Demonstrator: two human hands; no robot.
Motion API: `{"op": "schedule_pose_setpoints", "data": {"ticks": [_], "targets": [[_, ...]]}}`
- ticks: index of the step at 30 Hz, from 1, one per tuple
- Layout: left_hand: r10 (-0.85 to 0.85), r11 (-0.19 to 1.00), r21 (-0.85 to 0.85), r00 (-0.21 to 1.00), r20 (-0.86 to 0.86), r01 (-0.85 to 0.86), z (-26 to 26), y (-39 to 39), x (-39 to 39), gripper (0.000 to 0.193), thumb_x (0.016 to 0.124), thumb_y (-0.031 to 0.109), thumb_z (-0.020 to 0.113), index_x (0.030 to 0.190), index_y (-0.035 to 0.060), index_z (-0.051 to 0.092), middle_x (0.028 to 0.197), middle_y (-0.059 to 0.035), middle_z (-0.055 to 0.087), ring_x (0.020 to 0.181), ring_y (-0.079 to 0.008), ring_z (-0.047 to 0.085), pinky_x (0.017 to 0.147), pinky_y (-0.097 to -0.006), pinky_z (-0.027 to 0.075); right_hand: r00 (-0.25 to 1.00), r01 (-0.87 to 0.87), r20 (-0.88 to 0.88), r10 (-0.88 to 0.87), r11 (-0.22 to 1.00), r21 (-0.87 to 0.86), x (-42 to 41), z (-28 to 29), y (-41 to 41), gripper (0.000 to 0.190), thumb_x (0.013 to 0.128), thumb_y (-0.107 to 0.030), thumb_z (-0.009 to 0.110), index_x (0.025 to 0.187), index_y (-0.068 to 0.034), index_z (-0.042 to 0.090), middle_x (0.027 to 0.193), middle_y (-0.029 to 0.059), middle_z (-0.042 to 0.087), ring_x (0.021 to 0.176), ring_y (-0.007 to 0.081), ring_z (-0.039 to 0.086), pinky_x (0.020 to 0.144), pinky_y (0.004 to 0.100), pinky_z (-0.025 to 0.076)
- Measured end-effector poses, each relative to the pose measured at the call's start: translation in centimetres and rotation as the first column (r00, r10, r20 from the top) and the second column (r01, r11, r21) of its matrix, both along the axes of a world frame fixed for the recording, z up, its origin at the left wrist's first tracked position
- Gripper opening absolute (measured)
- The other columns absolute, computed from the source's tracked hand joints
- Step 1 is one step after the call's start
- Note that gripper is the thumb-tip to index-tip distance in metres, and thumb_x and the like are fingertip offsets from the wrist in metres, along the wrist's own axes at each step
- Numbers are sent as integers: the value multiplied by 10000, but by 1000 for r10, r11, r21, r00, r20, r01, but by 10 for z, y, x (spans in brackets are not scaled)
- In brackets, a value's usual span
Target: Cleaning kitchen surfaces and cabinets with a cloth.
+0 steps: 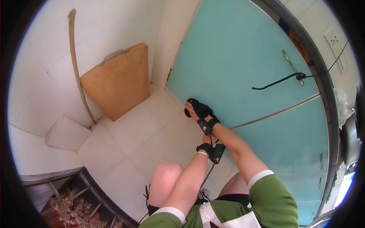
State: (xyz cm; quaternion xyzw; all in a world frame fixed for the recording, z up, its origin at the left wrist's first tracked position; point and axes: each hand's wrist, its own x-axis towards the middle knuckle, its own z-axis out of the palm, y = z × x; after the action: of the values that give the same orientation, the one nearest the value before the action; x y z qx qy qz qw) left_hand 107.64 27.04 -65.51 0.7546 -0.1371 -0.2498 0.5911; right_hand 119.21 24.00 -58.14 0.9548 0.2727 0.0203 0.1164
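My right hand (193, 112) presses a black cloth (199, 108) against the lower part of the teal cabinet door (236, 57), close to the floor. Just below it is my left hand (209, 138), near the same door's bottom edge and partly hidden by the right wrist and the black devices strapped to both wrists. Whether the left hand holds anything cannot be seen. A black cord (273, 84) is tied to the metal handle (290, 64) of the door.
A wooden cutting board (119, 82) with a metal handle leans on the tiled wall, beside a wooden stick (74, 57). A white tile block (67, 134) stands in the corner. A dark metal rack (97, 196) holding dried bulbs is at the lower left.
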Motion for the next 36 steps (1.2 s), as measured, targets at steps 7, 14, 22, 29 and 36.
{"op": "schedule_pose_setpoints", "data": {"ticks": [7, 14, 22, 29, 36], "targets": [[-490, 841, 156, 852, -184, 518, 38, 25, -26, 436, 899, 389, 443, 1169, 85, 600, 1161, -213, 603, 1125, -318, 562, 990, -371, 395, 904, 148, -410, -119, 988, 41, -83, -12, -23, 387, 828, -162, 499, 1203, -87, 565, 1347, 61, 461, 1253, 245, 415, 1043, 381, 353], [-324, 893, 366, 939, 115, 263, 13, 58, -30, 410, 784, 407, 543, 1104, 166, 627, 1113, -160, 635, 1072, -312, 593, 901, -424, 450, 911, -244, -392, 126, 932, -269, -74, -12, 24, 315, 761, -157, 541, 1056, -91, 632, 1303, 66, 491, 1238, 252, 428, 1057, 446, 330], [-494, 850, 354, 822, 283, 389, 46, 38, 16, 523, 773, 488, 586, 1184, 165, 560, 1165, -93, 590, 1095, -309, 552, 895, -471, 412, 941, -266, 231, 246, 962, 59, -20, 18, 9, 214, 757, -121, 577, 908, 15, 641, 1323, 160, 452, 1267, 344, 380, 1088, 531, 252], [-243, 970, 153, 664, 708, 191, 113, 68, 22, 426, 806, 356, 596, 1194, 181, 591, 1195, -48, 605, 1181, -261, 495, 1010, -482, 269, 965, -116, 245, 95, 991, 72, -48, 124, 26, 226, 743, -97, 567, 928, 19, 626, 1413, 172, 374, 1340, 330, 307, 1109, 510, 223], [-273, 917, 101, 421, 865, 386, 203, 76, 31, 308, 676, 154, 672, 970, 61, 668, 978, -141, 652, 1023, -326, 561, 920, -450, 369, 867, 28, 491, -90, 991, 132, -89, 203, 9, 157, 729, -99, 578, 863, -22, 606, 1403, 154, 414, 1309, 327, 365, 1084, 511, 254]]}}
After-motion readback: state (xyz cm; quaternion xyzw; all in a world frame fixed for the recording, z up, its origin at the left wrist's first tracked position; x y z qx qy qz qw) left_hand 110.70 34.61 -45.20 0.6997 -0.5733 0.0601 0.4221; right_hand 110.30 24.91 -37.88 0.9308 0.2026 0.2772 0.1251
